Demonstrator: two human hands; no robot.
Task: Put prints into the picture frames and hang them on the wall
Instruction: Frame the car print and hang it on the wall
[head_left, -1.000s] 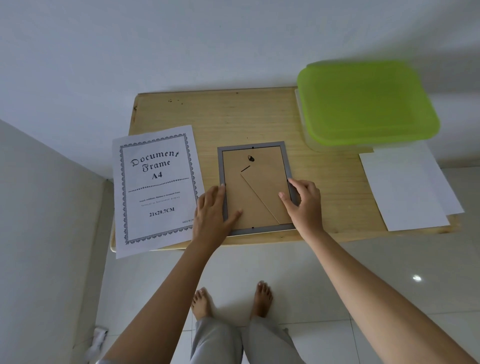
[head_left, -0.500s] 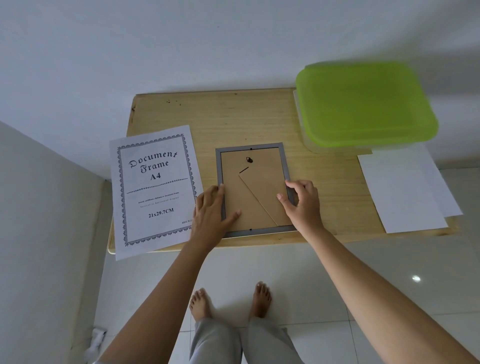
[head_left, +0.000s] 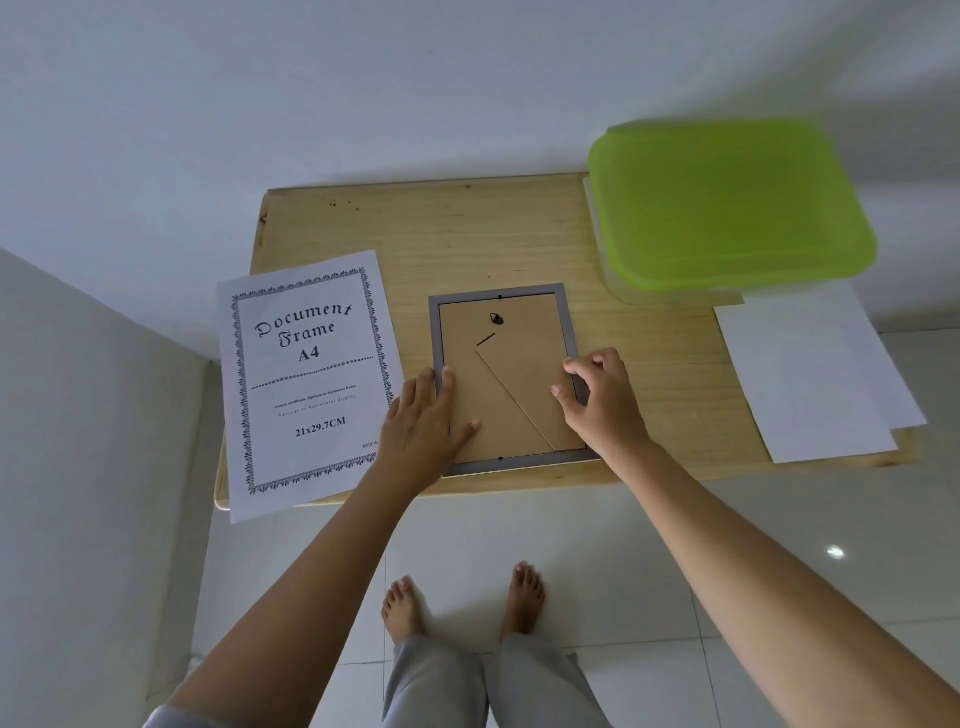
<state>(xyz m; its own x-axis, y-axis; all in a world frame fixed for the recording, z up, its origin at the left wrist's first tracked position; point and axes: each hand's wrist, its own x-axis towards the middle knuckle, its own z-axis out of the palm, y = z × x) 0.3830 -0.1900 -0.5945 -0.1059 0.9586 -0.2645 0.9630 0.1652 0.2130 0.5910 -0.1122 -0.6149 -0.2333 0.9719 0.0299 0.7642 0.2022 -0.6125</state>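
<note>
Holds picture frame (head_left: 498, 384) face down by the table's (head_left: 467, 234) near edge, left hand (head_left: 423, 421) flat on its left side. Has just curled right hand (head_left: 602, 400) to pinch the right edge, likely to open the back.

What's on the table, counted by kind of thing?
picture frame: 1
printed sheet: 1
blank white sheets: 2
green-lidded container: 1
Total: 5
</note>
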